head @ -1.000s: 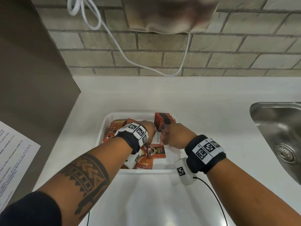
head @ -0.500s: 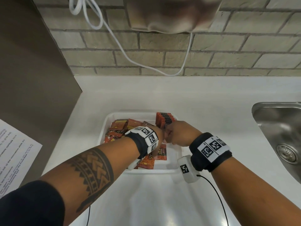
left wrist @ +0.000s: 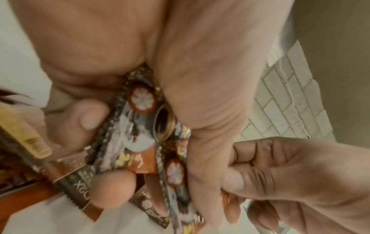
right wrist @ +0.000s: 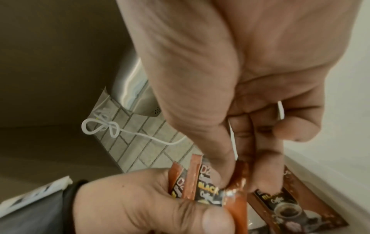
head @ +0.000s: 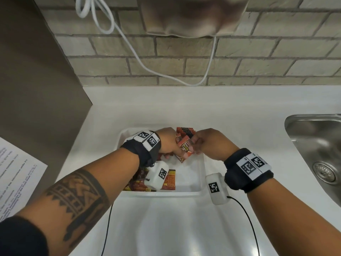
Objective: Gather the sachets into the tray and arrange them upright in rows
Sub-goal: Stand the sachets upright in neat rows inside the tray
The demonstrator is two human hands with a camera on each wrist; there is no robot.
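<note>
A white tray (head: 202, 174) sits on the counter. My left hand (head: 170, 145) grips a small bunch of orange-and-black coffee sachets (head: 185, 147) above the tray. In the left wrist view the sachets (left wrist: 140, 126) are clamped between thumb and fingers. My right hand (head: 198, 143) pinches the right edge of that bunch; the right wrist view shows its thumb and fingers on a sachet (right wrist: 237, 178). A row of upright sachets (head: 185, 131) stands at the tray's far edge. Loose sachets (head: 168, 180) lie flat under my left forearm.
A steel sink (head: 317, 150) lies to the right. A brick wall (head: 166, 58) with a white cable (head: 129, 43) and a wall-mounted unit (head: 193, 15) stands behind the counter. A brown panel (head: 36, 80) and a printed sheet (head: 16, 174) are at the left.
Both hands have lifted from low in the tray, bringing a bunch of sachets up between them. The left hand moved toward the far side, baring more of the tray floor.
</note>
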